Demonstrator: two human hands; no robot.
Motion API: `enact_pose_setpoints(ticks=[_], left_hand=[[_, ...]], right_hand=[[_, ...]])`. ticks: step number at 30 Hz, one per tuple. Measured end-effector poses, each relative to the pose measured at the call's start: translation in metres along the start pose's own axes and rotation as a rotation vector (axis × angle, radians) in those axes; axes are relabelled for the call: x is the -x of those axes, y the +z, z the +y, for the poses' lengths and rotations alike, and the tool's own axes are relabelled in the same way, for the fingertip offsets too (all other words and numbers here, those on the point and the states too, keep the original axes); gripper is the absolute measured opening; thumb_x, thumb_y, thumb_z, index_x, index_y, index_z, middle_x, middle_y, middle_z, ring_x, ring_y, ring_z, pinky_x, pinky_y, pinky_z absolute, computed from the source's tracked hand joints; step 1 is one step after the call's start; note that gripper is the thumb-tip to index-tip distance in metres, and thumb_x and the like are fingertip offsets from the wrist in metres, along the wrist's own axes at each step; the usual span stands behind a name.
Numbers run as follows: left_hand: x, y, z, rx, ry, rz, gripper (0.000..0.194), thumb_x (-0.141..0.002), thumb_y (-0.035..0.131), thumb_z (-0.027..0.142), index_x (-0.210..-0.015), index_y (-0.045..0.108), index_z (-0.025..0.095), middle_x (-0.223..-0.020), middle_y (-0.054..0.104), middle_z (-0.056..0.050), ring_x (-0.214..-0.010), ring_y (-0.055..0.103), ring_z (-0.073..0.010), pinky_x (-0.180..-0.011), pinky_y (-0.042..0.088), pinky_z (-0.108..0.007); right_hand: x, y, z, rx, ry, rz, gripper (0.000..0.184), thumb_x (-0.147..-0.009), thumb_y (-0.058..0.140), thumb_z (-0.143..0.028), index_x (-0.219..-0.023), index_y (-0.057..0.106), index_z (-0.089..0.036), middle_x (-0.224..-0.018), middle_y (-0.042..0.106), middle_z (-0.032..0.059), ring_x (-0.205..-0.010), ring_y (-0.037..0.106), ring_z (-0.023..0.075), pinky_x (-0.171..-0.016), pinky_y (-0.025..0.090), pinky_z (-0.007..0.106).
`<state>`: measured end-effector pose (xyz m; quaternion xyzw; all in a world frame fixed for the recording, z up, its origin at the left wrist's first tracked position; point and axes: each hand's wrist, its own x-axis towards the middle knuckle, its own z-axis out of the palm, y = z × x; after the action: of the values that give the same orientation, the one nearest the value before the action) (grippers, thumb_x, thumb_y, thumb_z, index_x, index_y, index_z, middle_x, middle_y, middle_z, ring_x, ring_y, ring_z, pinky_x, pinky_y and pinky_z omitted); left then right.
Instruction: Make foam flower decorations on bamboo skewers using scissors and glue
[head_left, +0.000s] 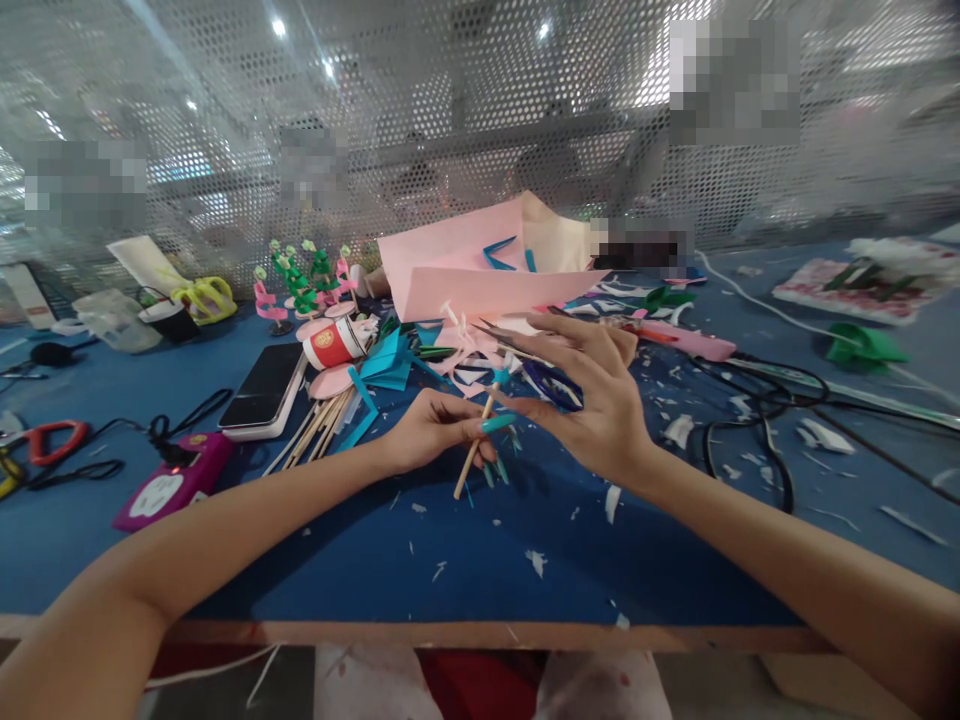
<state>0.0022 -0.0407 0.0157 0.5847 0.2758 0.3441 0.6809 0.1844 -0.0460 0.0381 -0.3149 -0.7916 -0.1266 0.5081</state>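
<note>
My left hand [435,430] pinches a thin wooden stick [466,470] between thumb and fingers, above the front middle of the table. The stick leans up to the right, and a small piece of blue paper [500,376] sits at its upper end. Beside that end is my right hand [592,400], its long-nailed fingers stretched out and apart; whether its thumb touches the stick I cannot tell. Behind the hands lie pink paper strips [469,345] and scissors with dark blue handles [551,385], partly covered by the right hand.
Folded pink paper [495,290] stands at the back. A red-and-white paper cup [334,343], wooden sticks [322,425], a phone [264,390] and a purple box [176,480] lie left. A pink glue gun [686,340] and black cables [780,455] lie right, among white scraps.
</note>
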Motion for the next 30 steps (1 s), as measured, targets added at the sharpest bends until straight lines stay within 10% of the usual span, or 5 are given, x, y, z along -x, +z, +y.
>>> enact_pose_setpoints(ticks=[30], left_hand=[[0.002,0.0061,0.004,-0.084,0.053,0.0,0.031,-0.059,0.071,0.038,-0.073,0.069,0.011,-0.05,0.063,-0.002,-0.044,0.058,-0.0093,-0.045,0.05,-0.019]], right_hand=[[0.0014,0.0016,-0.0047,-0.068,0.087,0.019,0.018,-0.072,0.062,-0.025,-0.088,0.067,-0.032,-0.1,0.062,0.0028,-0.089,0.054,0.021,-0.078,0.038,0.041]])
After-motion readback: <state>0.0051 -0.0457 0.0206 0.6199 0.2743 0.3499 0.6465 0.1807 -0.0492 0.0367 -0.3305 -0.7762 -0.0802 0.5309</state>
